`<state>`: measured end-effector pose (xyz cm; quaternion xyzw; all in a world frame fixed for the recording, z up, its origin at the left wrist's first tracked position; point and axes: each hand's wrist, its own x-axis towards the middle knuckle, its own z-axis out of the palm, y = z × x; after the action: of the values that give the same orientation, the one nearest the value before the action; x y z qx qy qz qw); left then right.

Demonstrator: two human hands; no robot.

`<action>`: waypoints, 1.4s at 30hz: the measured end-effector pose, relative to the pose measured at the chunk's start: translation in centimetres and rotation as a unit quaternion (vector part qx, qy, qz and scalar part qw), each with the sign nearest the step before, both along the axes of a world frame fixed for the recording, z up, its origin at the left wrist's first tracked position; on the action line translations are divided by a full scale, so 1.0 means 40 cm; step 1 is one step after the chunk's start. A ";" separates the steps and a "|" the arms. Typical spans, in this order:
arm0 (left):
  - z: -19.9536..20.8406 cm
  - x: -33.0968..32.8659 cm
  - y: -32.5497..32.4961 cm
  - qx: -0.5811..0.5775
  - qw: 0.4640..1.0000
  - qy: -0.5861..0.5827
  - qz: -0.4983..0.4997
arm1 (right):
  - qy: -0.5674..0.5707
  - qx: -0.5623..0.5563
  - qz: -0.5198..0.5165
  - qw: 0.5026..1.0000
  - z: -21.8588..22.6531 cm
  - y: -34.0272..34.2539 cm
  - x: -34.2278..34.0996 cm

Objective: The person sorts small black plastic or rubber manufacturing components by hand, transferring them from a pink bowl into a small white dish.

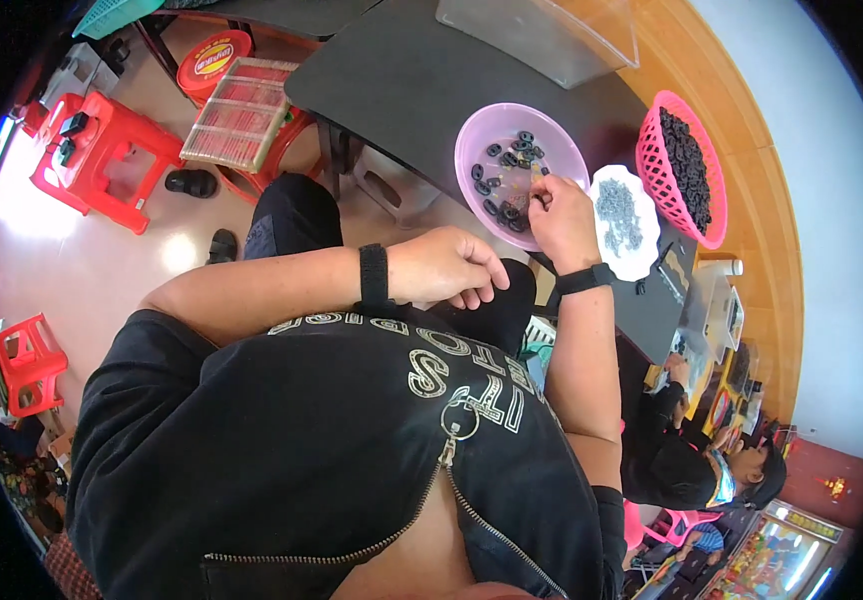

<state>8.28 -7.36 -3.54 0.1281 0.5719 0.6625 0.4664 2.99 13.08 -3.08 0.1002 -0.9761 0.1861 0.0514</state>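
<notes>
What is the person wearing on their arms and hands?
Both forearms are bare, and neither hand wears a glove. The left hand has a wide black band around its wrist. The right hand has a narrower black strap, like a watch band. Higher up, black jacket sleeves begin.

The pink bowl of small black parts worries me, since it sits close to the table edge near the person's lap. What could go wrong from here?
1. The pink bowl sits near the dark table's edge; the right hand picking at its black ring parts might nudge it off.
2. The white dish of tiny grey pieces lies just beside that wrist and could be knocked.
3. The left hand rests curled by the body, steadying nothing.
</notes>
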 end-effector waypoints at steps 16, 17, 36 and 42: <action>-0.016 -0.006 0.019 0.064 0.993 0.035 0.095 | -0.044 -0.366 0.004 0.929 0.028 -0.081 0.261; -0.016 -0.004 0.022 0.052 0.992 0.018 0.111 | -0.045 -0.386 -0.001 0.921 0.026 -0.075 0.260; -0.013 0.034 0.044 0.026 0.999 0.013 0.013 | 0.045 0.109 -0.235 0.965 -0.032 0.276 0.007; -0.013 0.032 0.041 0.022 1.000 0.022 0.000 | 0.034 0.086 -0.236 0.967 -0.046 0.292 0.000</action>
<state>9.56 -5.70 -4.05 0.1525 0.5673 0.6722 0.4507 3.00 24.78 -4.90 -0.1227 -0.9821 0.0801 0.1180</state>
